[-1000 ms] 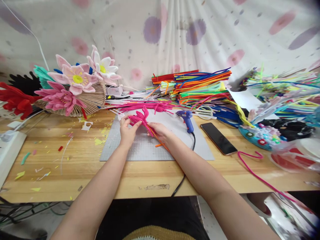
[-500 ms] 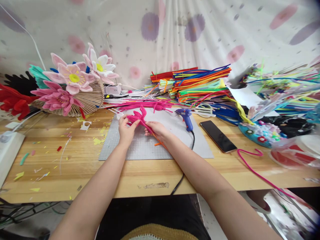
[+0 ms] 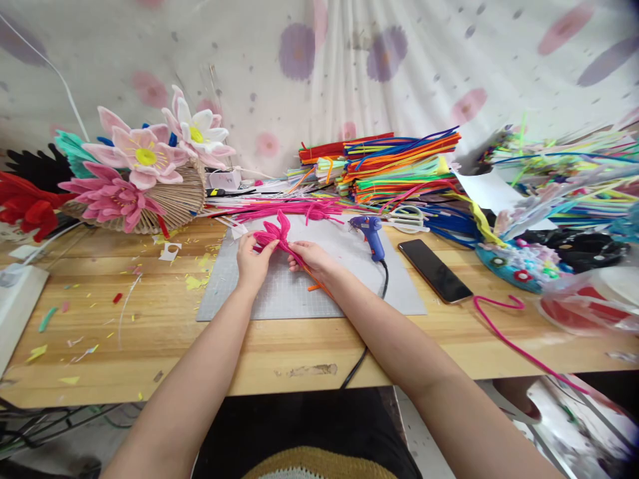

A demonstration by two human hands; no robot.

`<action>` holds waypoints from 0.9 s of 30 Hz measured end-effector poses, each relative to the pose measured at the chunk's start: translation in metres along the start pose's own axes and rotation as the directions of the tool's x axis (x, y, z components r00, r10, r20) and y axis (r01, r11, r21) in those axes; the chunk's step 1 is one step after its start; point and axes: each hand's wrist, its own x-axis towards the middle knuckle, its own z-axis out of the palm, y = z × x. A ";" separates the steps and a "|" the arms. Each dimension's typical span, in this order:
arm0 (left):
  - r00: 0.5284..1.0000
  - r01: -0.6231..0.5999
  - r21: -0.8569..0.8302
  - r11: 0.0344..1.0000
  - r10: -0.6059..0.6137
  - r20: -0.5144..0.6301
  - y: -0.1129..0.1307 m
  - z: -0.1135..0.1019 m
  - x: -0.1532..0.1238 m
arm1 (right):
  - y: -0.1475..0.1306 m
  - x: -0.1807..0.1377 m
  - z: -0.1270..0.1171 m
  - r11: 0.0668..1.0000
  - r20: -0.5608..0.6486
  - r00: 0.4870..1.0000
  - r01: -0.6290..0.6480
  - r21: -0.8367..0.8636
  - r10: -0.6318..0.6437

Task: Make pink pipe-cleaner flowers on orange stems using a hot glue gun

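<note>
Over the grey cutting mat both of my hands work on one hot-pink pipe-cleaner flower. My left hand pinches its looped petals from the left, thumb and fingers closed on them. My right hand is closed around the flower's stem, where pink and orange pipe cleaners run back toward my wrist. The petals fan up and away from me.
A blue glue gun lies on the mat right of my hands, its cord running off the table edge. Behind it are white scissors, a black phone, stacked coloured pipe cleaners. Finished flowers on a fan sit left; a pink pipe cleaner lies right.
Both hands keep their hold on the pink flower; my fingers have shifted only slightly on the petals. The view has drifted a little.
</note>
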 end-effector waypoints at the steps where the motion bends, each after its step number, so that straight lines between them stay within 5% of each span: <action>1: 1.000 0.006 -0.003 1.000 -0.006 0.002 -0.001 0.000 0.000 | 0.000 0.000 0.000 1.000 0.001 1.000 0.004 -0.004 -0.004; 15: 0.984 0.178 -0.072 0.981 -0.176 0.030 -0.007 0.007 -0.001 | -0.003 0.001 -0.002 0.981 0.025 0.998 0.054 -0.188 -0.051; 21: 0.985 0.172 -0.055 0.984 -0.171 0.021 -0.010 0.008 0.001 | -0.029 0.011 -0.005 0.823 0.041 0.991 0.127 -0.554 -0.126; 27: 0.975 0.223 -0.139 0.965 -0.220 0.041 -0.016 0.009 0.005 | -0.042 0.018 0.003 0.720 -0.010 0.989 0.101 -0.686 -0.147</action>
